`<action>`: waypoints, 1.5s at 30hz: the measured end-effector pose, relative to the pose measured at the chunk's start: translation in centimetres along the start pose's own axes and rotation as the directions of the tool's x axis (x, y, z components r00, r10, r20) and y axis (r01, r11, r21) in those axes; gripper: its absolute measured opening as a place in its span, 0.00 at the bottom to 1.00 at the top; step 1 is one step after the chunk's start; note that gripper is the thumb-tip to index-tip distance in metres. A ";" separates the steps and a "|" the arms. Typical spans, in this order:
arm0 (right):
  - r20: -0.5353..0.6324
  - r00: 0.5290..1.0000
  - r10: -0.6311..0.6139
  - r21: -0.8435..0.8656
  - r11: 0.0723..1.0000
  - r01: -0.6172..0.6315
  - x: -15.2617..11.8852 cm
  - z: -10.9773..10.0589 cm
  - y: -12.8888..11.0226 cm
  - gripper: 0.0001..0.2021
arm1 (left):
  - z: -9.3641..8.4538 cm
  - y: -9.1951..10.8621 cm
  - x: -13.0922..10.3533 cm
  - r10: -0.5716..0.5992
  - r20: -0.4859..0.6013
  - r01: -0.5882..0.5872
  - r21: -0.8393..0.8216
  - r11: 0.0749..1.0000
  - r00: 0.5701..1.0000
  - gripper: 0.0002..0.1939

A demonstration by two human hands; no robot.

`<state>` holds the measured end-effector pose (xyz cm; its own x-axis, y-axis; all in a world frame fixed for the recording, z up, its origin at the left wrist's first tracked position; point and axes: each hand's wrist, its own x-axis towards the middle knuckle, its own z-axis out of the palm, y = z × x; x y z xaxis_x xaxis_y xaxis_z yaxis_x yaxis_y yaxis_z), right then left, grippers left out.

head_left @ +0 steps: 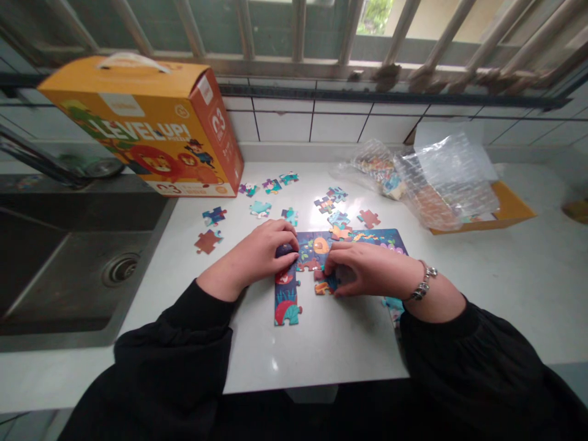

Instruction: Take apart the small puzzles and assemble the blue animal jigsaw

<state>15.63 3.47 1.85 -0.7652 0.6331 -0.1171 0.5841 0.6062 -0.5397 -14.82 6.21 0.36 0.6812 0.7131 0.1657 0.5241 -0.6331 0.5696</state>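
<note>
A partly joined jigsaw (287,294) lies on the white counter, with a left column and a top row of dark blue pieces. My left hand (270,250) rests on the upper part of the left column, its thumb and fingers bent over the edge pieces. Inside the frame of pieces, my right hand (362,266) has its thumb and fingers closed around a dark blue and orange puzzle piece (324,286), just below the top row. Its palm hides part of the puzzle. Teal pieces (393,306) show partly beneath my right wrist.
Loose pieces (260,209) lie scattered behind the puzzle, with a brown one (208,241) at the left. An orange puzzle box (138,135) stands back left beside a sink (82,269). Clear plastic wrapping (445,177) covers an orange box lid (512,208) at the right.
</note>
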 end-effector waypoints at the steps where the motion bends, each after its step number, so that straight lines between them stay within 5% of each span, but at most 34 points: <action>1: 0.002 1.000 0.003 0.001 1.000 -0.003 0.0 0.0 0.0 0.20 | 0.0 0.1 0.0 -0.004 -0.001 0.004 0.000 1.000 1.000 0.03; 7: -0.012 1.000 0.001 0.007 1.000 -0.001 0.2 0.0 -0.5 0.30 | -0.2 0.3 0.0 -0.014 -0.003 0.014 0.006 1.000 1.000 0.03; 18: -0.003 1.000 0.028 0.020 0.999 -0.028 0.2 -0.2 -0.8 0.19 | -0.2 0.3 0.0 -0.015 -0.005 0.015 0.004 1.000 1.000 0.03; 45: -0.012 0.999 0.048 -0.060 0.997 -0.049 0.2 -0.1 -0.1 0.20 | -0.1 0.1 0.0 -0.019 0.001 0.019 -0.006 1.000 1.000 0.04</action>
<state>15.45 3.61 1.93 -0.7328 0.6674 -0.1325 0.6360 0.6026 -0.4820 -14.80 6.13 0.50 0.6716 0.7248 0.1540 0.5342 -0.6176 0.5773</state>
